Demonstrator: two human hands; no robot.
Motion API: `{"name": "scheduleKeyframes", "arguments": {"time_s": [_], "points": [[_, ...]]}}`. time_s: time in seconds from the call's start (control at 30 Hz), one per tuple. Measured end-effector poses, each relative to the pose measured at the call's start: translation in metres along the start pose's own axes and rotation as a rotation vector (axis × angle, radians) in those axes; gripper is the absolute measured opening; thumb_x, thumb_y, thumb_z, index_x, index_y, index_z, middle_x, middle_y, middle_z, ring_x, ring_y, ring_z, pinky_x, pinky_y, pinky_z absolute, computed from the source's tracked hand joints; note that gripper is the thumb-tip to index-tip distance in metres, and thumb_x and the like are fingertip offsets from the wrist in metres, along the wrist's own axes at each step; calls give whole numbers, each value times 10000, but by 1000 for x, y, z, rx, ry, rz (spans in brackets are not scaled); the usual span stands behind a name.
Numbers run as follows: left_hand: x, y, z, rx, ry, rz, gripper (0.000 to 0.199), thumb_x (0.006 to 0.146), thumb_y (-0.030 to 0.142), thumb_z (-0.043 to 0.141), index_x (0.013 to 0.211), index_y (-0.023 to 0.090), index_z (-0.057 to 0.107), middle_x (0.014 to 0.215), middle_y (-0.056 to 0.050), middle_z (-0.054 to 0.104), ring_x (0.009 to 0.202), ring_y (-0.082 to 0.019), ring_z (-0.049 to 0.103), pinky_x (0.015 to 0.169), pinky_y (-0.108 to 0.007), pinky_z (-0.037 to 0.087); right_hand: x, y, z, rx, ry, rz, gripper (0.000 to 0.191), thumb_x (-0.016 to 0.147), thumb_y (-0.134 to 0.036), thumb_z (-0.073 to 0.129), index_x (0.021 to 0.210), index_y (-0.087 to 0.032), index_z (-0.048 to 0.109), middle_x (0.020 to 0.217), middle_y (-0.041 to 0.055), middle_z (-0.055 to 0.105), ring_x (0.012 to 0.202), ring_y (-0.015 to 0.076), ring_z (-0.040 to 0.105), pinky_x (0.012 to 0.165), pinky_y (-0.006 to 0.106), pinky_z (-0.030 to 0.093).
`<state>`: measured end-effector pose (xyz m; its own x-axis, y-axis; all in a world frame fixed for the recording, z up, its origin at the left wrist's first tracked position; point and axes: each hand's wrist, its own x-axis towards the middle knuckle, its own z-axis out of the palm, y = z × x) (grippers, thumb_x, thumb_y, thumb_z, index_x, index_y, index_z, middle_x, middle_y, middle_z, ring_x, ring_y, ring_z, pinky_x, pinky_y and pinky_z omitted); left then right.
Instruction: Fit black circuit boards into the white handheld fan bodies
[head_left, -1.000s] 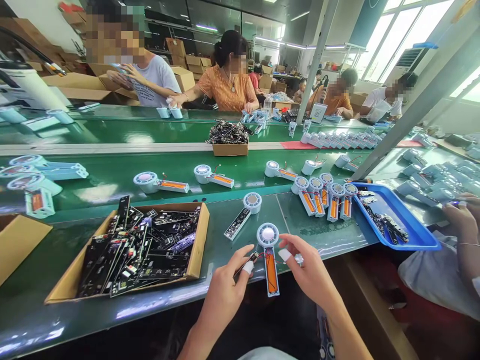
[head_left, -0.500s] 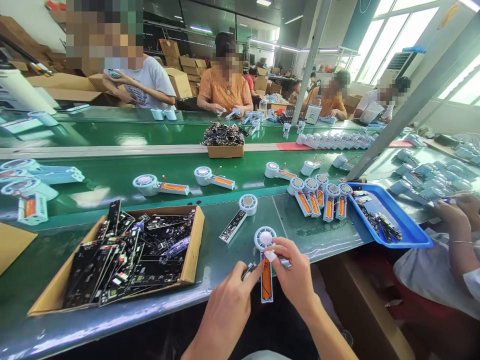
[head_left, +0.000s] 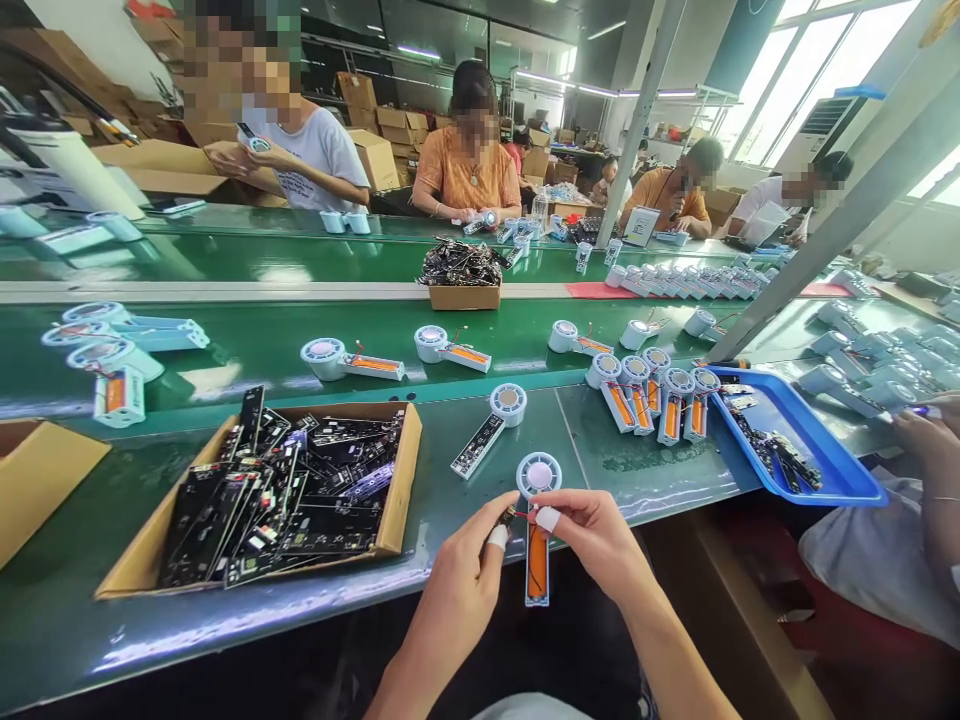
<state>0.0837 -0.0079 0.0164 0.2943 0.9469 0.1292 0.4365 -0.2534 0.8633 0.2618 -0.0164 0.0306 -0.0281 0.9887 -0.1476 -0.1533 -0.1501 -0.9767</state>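
Note:
A light-blue handheld fan point(head_left: 539, 474) lies at the table's front edge, its open handle showing an orange battery point(head_left: 537, 568) and dark wire. My left hand point(head_left: 459, 572) pinches a circuit board point(head_left: 508, 515), mostly hidden by the fingers, left of the handle. Over the top of the handle, my right hand point(head_left: 600, 535) is closed on a thin red wire point(head_left: 523, 514) running towards the board. White wraps cover both thumb tips. Another fan point(head_left: 508, 404), with a black board point(head_left: 478, 446) in its handle, lies just beyond.
A cardboard box point(head_left: 409, 480) of black circuit boards stands at left. Several fans with orange batteries point(head_left: 671, 415) lie at right beside a blue tray point(head_left: 832, 490) holding boards. More fans point(head_left: 324, 358) rest on the green belt. Co-workers sit across and at right.
My left hand has turned and brought the circuit board up to the wire, its thumb now showing. My right hand has shifted slightly, still pinching by the fan's neck. The view has swung slightly left.

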Motion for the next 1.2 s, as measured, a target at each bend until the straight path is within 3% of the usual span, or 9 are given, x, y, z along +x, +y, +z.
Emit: {"name": "scheduleKeyframes", "arguments": {"time_s": [0.1,0.23,0.37,0.5,0.7,0.87,1.03,1.13,1.2], "points": [[-1,0,2,-53,15,-101,410,936,288,426,1312,186,554,886,-53,757,628,-178,685,638,-314,588,2,-7,0,-30,-45,-5,273,758,-435,797,838,-174,788,793,48,763,779,209,718,794,352,575],[-3,0,4,-115,32,-158,362,921,301,444,1250,189,544,958,-78,771,571,-164,679,558,-291,565,1,-10,2,-114,-77,-34,219,805,-392,736,833,-175,729,770,37,739,762,202,707,763,338,567],[-5,4,6,-125,21,-156,283,898,275,447,1115,205,614,972,-81,789,614,-181,726,561,-287,587,-2,-9,6,-514,29,-217,86,849,-183,597,837,-192,682,794,21,702,720,161,643,700,281,525],[-8,8,9,-57,74,-82,267,894,243,473,1083,217,660,1019,-71,792,773,-210,772,662,-308,628,-5,-8,9,-935,81,-456,212,825,-41,541,864,-206,668,864,29,672,769,170,627,689,269,506],[-16,0,22,173,226,209,321,951,172,425,1147,188,678,1057,-92,789,928,-220,772,814,-318,634,-14,-5,17,-1183,142,-618,202,901,-45,503,917,-208,621,895,50,661,782,194,619,687,295,511],[-23,-8,31,353,318,337,345,980,157,415,1225,143,657,1127,-145,766,1007,-249,757,817,-325,637,-13,-1,21,-1176,127,-627,201,914,-48,492,906,-207,614,887,56,667,759,194,622,667,291,505],[-15,-5,24,180,259,222,316,953,142,444,1136,154,701,1047,-110,791,919,-230,775,795,-304,641,-2,-3,12,-958,35,-478,207,862,-15,570,868,-209,641,849,13,689,743,158,648,677,245,502],[-11,-5,19,60,215,136,296,932,144,477,1107,152,715,983,-90,800,785,-203,781,725,-275,646,0,-3,9,-963,45,-467,209,849,-15,569,865,-210,643,855,16,685,760,166,646,684,250,501],[-11,-6,18,60,225,172,304,933,147,478,1116,152,721,1008,-96,796,810,-207,778,770,-289,640,-1,-4,9,-987,56,-482,206,852,-20,558,874,-207,641,876,29,683,785,176,642,703,263,503]]}}
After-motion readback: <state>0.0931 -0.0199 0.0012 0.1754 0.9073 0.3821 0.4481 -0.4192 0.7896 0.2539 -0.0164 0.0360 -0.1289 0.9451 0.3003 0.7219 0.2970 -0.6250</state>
